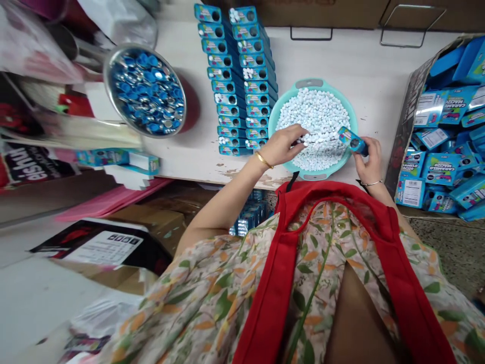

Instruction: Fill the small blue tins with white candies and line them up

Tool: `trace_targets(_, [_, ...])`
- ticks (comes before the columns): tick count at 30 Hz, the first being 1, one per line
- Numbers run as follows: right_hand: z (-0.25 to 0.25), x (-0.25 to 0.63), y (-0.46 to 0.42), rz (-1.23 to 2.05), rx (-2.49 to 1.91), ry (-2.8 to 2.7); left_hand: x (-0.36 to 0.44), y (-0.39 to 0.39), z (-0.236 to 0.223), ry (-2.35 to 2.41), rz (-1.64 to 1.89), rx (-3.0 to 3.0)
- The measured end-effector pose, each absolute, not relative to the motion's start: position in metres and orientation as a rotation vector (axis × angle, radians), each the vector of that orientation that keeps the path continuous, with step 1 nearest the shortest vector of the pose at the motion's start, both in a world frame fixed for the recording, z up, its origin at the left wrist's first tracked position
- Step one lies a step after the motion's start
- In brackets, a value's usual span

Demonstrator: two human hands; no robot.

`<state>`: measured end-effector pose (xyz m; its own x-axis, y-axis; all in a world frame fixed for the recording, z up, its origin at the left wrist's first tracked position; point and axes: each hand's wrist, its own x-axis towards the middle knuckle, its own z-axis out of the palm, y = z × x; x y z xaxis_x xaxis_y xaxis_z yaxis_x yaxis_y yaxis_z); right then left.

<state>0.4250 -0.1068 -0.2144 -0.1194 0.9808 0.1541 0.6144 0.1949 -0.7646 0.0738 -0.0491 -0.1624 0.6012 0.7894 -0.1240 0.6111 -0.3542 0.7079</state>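
Observation:
My left hand [284, 144], with a gold bangle at its wrist, is over the left side of a light-teal basin [276, 108] full of small white candies [314, 108]. Its fingers are curled and pinch at some candies; the exact amount is hidden. At the basin's right edge, my right hand [369, 161] grips a small blue candy box [352, 140], tilted with its upper end over the candies. Left of the basin stand two rows of blue boxes [261, 86] with round dark holes in their ends and white candies on several of them.
A steel bowl [107, 91] of blue-and-silver caps stands at the left of the white table [193, 162]. At the right, a carton [407, 106] holds many flat blue boxes. Brown cartons with wire handles [310, 35] line the back. More blue packs [250, 217] lie below the table edge.

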Motion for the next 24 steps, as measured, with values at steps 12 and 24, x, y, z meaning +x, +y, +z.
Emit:
trace_targets(12, [-0.230,0.387,-0.102,0.759,-1.339,-1.935,0.131,-0.045,-0.036,1.247,-0.255,2.378])
trace_targets(24, [-0.225,0.397,-0.102,0.795,-1.445,-1.813,0.095,-0.047,-0.112,1.547,-0.134,2.222])
